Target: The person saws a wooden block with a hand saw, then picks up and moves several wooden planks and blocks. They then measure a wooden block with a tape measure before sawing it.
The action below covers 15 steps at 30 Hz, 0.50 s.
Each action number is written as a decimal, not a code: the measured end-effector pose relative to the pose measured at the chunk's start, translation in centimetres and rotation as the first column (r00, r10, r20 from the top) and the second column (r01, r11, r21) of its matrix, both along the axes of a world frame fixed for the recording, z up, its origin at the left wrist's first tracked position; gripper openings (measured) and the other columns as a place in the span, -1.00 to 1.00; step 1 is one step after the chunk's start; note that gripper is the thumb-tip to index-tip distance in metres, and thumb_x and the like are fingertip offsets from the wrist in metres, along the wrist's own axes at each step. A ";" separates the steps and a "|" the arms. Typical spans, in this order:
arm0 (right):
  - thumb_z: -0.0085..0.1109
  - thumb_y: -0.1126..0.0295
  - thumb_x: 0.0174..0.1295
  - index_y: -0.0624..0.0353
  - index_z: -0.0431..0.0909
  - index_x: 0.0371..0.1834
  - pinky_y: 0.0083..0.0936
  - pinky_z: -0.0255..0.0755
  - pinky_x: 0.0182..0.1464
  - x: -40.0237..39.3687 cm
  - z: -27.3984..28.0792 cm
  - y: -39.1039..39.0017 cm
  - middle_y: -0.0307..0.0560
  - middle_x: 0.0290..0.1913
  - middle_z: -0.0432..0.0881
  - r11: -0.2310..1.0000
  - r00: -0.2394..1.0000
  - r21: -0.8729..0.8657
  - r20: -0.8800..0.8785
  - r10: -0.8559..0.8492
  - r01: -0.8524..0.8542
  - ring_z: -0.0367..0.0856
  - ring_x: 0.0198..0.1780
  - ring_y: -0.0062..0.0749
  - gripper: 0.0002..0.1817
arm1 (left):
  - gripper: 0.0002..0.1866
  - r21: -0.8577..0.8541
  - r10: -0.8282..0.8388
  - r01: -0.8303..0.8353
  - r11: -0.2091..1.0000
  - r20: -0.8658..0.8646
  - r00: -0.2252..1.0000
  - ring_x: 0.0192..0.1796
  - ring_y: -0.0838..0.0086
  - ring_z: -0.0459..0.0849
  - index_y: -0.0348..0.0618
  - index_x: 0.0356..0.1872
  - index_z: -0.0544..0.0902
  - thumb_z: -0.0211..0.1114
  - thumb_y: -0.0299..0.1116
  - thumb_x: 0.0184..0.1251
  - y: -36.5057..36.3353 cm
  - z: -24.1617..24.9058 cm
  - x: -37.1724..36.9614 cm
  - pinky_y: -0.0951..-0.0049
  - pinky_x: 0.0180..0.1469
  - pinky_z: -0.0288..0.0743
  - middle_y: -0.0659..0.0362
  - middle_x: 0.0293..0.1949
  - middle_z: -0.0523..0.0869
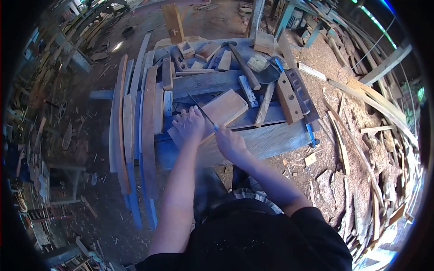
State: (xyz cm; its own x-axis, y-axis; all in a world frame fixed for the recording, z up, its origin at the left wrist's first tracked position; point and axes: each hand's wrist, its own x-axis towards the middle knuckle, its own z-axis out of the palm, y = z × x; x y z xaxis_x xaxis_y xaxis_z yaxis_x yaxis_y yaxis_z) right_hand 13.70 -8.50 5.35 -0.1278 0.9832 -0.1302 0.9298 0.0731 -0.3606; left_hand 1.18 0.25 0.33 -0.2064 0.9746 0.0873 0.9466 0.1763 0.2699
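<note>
A flat wooden board lies at a slant across the workbench. My left hand holds down its near left part, fingers spread over the wood and bent toward the far edge. My right hand is closed around the handle of a thin, dark, pointed tool that looks like a file. The tool's narrow blade crosses the board diagonally, right beside my left hand. Beyond the board lie a hammer and a short white-flecked wooden strip.
Long planks are stacked along the bench's left side. A wooden block with holes and a blue strip are at the right. Small wood blocks crowd the far end. Shavings and scrap slats cover the floor.
</note>
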 end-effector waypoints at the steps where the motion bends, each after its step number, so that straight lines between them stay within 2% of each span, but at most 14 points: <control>1: 0.02 0.45 0.35 0.22 0.42 -0.18 -0.33 0.67 -0.26 0.1 0.1 -0.6 0.13 -0.38 0.72 1.000 1.000 -0.002 0.004 -0.006 0.006 0.78 -0.29 -0.07 -0.91 | -0.54 0.098 0.011 -0.007 0.995 -0.040 0.999 0.08 0.07 0.59 -0.04 -0.08 0.72 -0.14 -0.05 0.51 0.0 -0.5 0.0 -0.03 0.15 0.29 0.01 -0.04 0.68; 2: 0.03 0.46 0.33 0.23 0.43 -0.18 -0.34 0.67 -0.27 0.2 0.0 -1.1 0.12 -0.38 0.72 0.997 0.998 -0.052 0.031 -0.052 0.053 0.78 -0.28 -0.09 -0.91 | -0.56 0.194 0.028 -0.013 0.981 -0.076 0.997 0.00 0.09 0.64 -0.04 -0.16 0.74 -0.09 -0.06 0.49 0.2 -1.0 0.1 0.00 0.09 0.34 0.02 -0.12 0.71; 4: 0.04 0.46 0.32 0.23 0.44 -0.19 -0.36 0.67 -0.27 0.2 -0.6 -1.1 0.12 -0.37 0.72 0.988 0.993 -0.116 0.062 -0.095 0.102 0.78 -0.28 -0.12 -0.91 | -0.56 0.166 0.012 0.000 0.986 -0.070 0.997 0.00 0.09 0.64 -0.04 -0.15 0.74 -0.09 -0.07 0.49 0.0 -0.6 0.1 0.01 0.09 0.34 0.02 -0.12 0.71; 6: 0.02 0.41 0.37 0.23 0.43 -0.20 -0.35 0.67 -0.28 -1.1 -1.9 1.5 0.13 -0.37 0.72 0.999 0.998 -0.007 0.042 -0.035 0.036 0.78 -0.28 -0.12 -0.89 | -0.56 0.148 -0.007 0.018 0.989 -0.078 0.997 0.00 0.09 0.64 -0.05 -0.14 0.74 -0.09 -0.07 0.49 -0.2 -0.4 0.0 0.02 0.10 0.34 0.02 -0.11 0.71; 9: 0.05 0.40 0.36 0.24 0.42 -0.21 -0.34 0.67 -0.27 -1.3 -1.9 2.3 0.12 -0.37 0.72 0.999 0.998 0.022 0.031 -0.047 0.046 0.78 -0.29 -0.14 -0.88 | -0.57 0.136 0.007 0.005 0.991 -0.085 0.996 -0.01 0.09 0.65 -0.05 -0.17 0.75 -0.08 -0.08 0.49 0.2 -0.8 -0.2 0.01 0.08 0.36 0.01 -0.13 0.71; 10: 0.05 0.40 0.36 0.24 0.42 -0.22 -0.34 0.67 -0.26 -0.8 -1.7 1.8 0.13 -0.37 0.72 0.999 0.999 0.026 0.032 -0.033 0.032 0.78 -0.29 -0.14 -0.88 | -0.57 0.178 0.011 0.004 0.984 -0.084 0.996 -0.02 0.08 0.65 -0.05 -0.18 0.75 -0.08 -0.08 0.49 0.0 -1.0 -0.2 0.01 0.06 0.36 0.01 -0.14 0.72; 11: 0.05 0.40 0.36 0.24 0.42 -0.22 -0.34 0.67 -0.26 -0.2 -1.5 0.8 0.13 -0.37 0.72 0.999 0.999 0.028 0.039 -0.032 0.031 0.78 -0.29 -0.14 -0.88 | -0.57 0.224 0.019 -0.001 0.975 -0.080 0.997 -0.04 0.08 0.65 -0.06 -0.20 0.76 -0.08 -0.08 0.49 0.1 -1.2 -0.1 0.00 0.04 0.37 0.01 -0.16 0.72; 13: 0.05 0.43 0.34 0.24 0.43 -0.21 -0.35 0.66 -0.25 0.4 0.5 -1.8 0.12 -0.37 0.72 0.991 0.995 -0.103 0.068 -0.073 0.080 0.78 -0.28 -0.14 -0.90 | -0.57 0.236 0.021 -0.003 0.972 -0.074 0.997 -0.04 0.07 0.65 -0.06 -0.21 0.75 -0.08 -0.08 0.49 0.2 -1.2 -0.1 0.00 0.04 0.37 0.01 -0.16 0.72; 15: 0.04 0.42 0.36 0.25 0.42 -0.21 -0.34 0.66 -0.25 0.3 -0.5 -1.1 0.13 -0.37 0.72 0.995 0.997 -0.081 0.042 -0.062 0.065 0.78 -0.28 -0.13 -0.89 | -0.57 0.239 0.016 0.003 0.971 -0.074 0.997 -0.04 0.07 0.65 -0.06 -0.22 0.75 -0.08 -0.08 0.48 -0.1 -0.9 0.0 0.00 0.05 0.37 0.00 -0.16 0.72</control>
State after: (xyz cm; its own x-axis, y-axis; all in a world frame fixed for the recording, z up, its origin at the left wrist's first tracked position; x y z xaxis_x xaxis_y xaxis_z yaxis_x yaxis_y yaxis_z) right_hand 14.04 -9.60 4.86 -0.0585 0.9748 -0.2151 0.9454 -0.0151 -0.3257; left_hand 1.16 0.11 -0.59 -0.1967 0.9222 0.3330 0.9649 0.1216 0.2329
